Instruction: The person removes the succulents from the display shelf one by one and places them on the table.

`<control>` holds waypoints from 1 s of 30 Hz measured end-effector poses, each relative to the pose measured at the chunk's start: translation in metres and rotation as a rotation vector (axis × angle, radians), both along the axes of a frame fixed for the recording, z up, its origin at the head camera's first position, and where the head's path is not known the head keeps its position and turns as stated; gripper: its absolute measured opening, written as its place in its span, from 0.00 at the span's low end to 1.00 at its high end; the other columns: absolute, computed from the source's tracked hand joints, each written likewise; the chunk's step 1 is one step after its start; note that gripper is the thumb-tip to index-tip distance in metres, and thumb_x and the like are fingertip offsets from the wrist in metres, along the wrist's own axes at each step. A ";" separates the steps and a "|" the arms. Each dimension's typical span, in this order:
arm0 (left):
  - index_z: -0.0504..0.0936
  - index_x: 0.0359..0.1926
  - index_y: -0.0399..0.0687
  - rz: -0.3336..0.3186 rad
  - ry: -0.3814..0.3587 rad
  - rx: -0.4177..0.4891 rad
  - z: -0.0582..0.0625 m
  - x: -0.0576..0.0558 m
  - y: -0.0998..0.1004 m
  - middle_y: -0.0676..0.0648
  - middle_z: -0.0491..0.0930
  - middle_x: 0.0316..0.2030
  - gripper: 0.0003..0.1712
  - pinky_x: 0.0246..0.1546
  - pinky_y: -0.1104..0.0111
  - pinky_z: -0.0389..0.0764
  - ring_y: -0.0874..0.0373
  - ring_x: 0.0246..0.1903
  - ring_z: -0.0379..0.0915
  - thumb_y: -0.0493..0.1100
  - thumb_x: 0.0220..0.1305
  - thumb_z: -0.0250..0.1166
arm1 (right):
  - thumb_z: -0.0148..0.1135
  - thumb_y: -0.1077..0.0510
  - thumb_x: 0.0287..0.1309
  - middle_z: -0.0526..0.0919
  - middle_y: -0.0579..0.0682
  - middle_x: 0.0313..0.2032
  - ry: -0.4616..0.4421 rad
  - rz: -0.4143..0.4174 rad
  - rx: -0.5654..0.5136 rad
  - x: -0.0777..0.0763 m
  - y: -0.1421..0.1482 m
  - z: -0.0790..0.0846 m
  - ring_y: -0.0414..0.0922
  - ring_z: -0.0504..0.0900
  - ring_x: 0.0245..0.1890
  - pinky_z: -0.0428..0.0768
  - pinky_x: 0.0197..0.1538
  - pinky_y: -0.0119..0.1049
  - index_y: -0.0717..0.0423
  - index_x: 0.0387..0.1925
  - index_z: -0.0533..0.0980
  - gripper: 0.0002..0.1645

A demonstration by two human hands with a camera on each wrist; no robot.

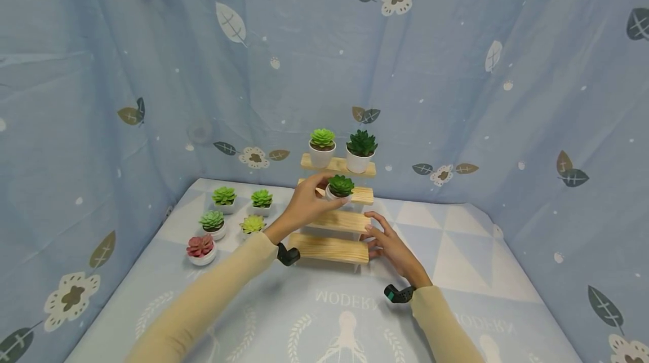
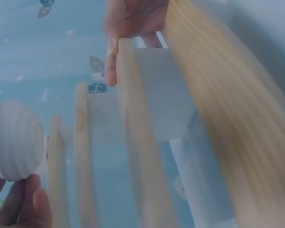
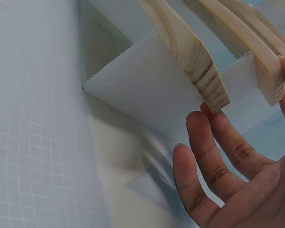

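In the head view my left hand [image 1: 308, 199] holds a dark green succulent [image 1: 341, 185] in a white pot, in front of the second tier from the top of a wooden tiered stand [image 1: 329, 248]. The left wrist view shows the ribbed white pot [image 2: 16, 140] from below, fingers around it. My right hand [image 1: 394, 244] grips the stand's right side, with fingertips [image 3: 198, 124] at the plank ends. Two potted succulents stand on the top tier: a light green one [image 1: 321, 149] at left and a dark green one [image 1: 361, 151] at right.
Left of the stand, several small potted succulents sit on the patterned tablecloth [image 1: 243, 301], among them a red one [image 1: 200, 249] and a yellow-green one [image 1: 252, 224]. A blue floral curtain [image 1: 304, 58] hangs behind the table and along both sides.
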State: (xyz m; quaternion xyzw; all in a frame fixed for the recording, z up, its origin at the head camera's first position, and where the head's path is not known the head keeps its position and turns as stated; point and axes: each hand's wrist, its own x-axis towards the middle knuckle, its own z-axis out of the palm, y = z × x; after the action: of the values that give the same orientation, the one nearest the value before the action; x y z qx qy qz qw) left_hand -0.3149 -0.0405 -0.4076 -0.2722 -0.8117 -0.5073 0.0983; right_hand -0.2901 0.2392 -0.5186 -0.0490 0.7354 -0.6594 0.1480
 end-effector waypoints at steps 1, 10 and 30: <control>0.77 0.67 0.54 0.011 -0.006 -0.006 -0.001 0.001 -0.001 0.52 0.81 0.52 0.37 0.47 0.57 0.80 0.57 0.47 0.76 0.59 0.60 0.77 | 0.56 0.33 0.73 0.79 0.62 0.52 -0.001 -0.002 0.001 0.000 0.000 -0.001 0.54 0.83 0.43 0.83 0.44 0.51 0.27 0.74 0.60 0.33; 0.75 0.68 0.49 0.036 -0.047 0.002 -0.007 0.004 -0.016 0.50 0.79 0.53 0.41 0.50 0.57 0.80 0.55 0.50 0.76 0.62 0.59 0.76 | 0.57 0.33 0.72 0.79 0.62 0.52 0.002 -0.003 -0.003 0.000 -0.001 0.001 0.54 0.83 0.42 0.83 0.43 0.50 0.29 0.76 0.59 0.36; 0.78 0.64 0.47 0.070 -0.042 0.002 -0.010 0.015 -0.042 0.48 0.81 0.49 0.37 0.47 0.58 0.81 0.54 0.45 0.77 0.57 0.58 0.78 | 0.57 0.35 0.73 0.80 0.62 0.52 0.003 -0.013 -0.014 0.003 -0.002 0.002 0.53 0.83 0.42 0.83 0.43 0.48 0.25 0.72 0.62 0.30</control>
State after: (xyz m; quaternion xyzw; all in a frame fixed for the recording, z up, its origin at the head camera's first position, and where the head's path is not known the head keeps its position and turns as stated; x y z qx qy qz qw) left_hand -0.3002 -0.0825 -0.4176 -0.2328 -0.8221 -0.5100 0.0992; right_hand -0.2872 0.2368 -0.5169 -0.0460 0.7315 -0.6653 0.1424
